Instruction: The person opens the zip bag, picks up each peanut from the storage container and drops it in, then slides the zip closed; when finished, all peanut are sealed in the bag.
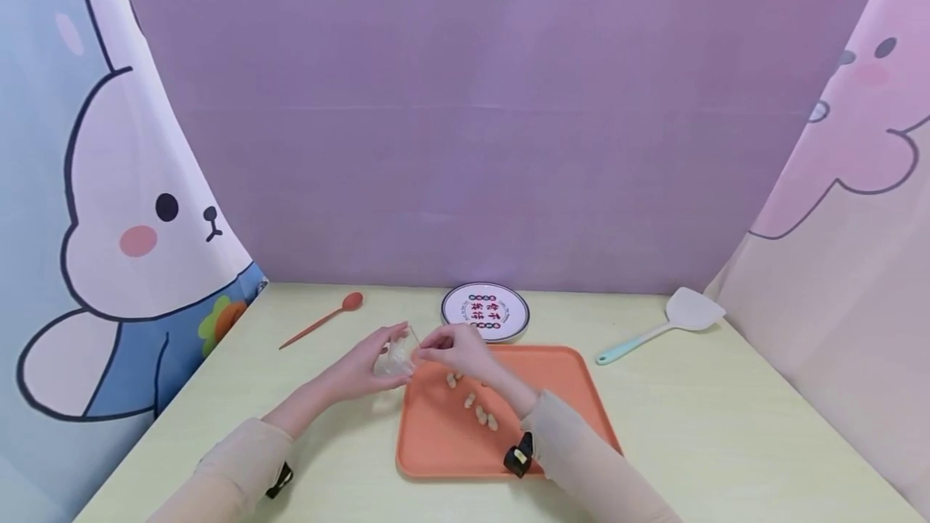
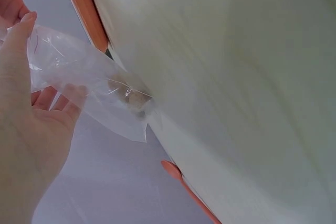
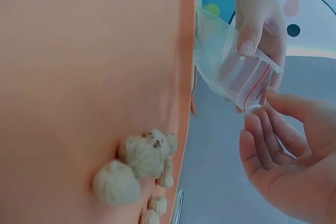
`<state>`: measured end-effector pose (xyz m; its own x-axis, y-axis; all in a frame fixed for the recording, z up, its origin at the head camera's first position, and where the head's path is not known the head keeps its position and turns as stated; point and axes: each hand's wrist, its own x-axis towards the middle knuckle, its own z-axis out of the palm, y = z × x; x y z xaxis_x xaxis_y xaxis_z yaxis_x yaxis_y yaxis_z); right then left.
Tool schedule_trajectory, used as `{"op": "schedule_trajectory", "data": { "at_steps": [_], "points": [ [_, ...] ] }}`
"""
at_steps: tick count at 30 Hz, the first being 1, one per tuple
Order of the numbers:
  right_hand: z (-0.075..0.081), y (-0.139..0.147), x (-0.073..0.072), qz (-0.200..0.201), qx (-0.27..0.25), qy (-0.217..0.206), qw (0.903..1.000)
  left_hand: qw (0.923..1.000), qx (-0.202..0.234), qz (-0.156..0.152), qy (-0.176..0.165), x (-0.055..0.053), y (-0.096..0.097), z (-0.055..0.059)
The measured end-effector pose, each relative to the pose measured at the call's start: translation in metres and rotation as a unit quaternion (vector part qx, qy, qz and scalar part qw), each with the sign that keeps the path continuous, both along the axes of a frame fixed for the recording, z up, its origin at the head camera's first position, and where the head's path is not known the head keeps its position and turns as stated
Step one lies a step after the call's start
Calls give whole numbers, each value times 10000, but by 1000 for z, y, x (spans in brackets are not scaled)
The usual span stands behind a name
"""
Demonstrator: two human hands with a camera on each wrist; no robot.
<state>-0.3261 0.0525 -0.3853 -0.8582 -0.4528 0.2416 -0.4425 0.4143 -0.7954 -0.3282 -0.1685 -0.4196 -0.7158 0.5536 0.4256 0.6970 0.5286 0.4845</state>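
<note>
A clear zip bag (image 2: 68,59) with a red line along its mouth hangs between both hands. My left hand (image 1: 366,363) grips it from the side, thumb on one face and fingers behind. At the mouth, my right hand (image 1: 462,350) pinches the zip edge between thumb and index finger; its other fingers are bent in the right wrist view. A few tan lumps that look like peanuts (image 2: 135,98) lie at the bag's bottom. Several unshelled peanuts (image 3: 142,156) are scattered on the orange tray (image 1: 443,450), below and beside the right hand.
Behind the tray lies a white plate (image 1: 485,311) with a dark rim and red lettering. An orange-red spoon (image 1: 320,321) is at the back left. A spatula (image 1: 664,324) with a mint handle lies to the right. A purple curtain (image 1: 465,119) hangs behind the table.
</note>
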Motion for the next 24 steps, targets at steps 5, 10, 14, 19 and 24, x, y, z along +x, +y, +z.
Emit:
{"op": "schedule_trajectory", "data": {
  "at_steps": [5, 10, 14, 19, 24],
  "points": [
    [3, 7, 2, 7, 88, 13, 10000, 10000, 16, 30, 20, 0, 1, 0],
    [7, 21, 3, -46, 148, 243, 9996, 10000, 87, 1, -15, 1, 2, 1],
    [10, 37, 8, -81, 145, 439, 9989, 9999, 69, 11, -83, 1, 2, 2],
    [13, 60, 16, -159, 249, 453, 9985, 9999, 94, -10, -106, 0, 2, 1],
    [12, 80, 26, -326, 329, 364, 9983, 9998, 139, -7, -127, 1, 1, 0]
  ]
}}
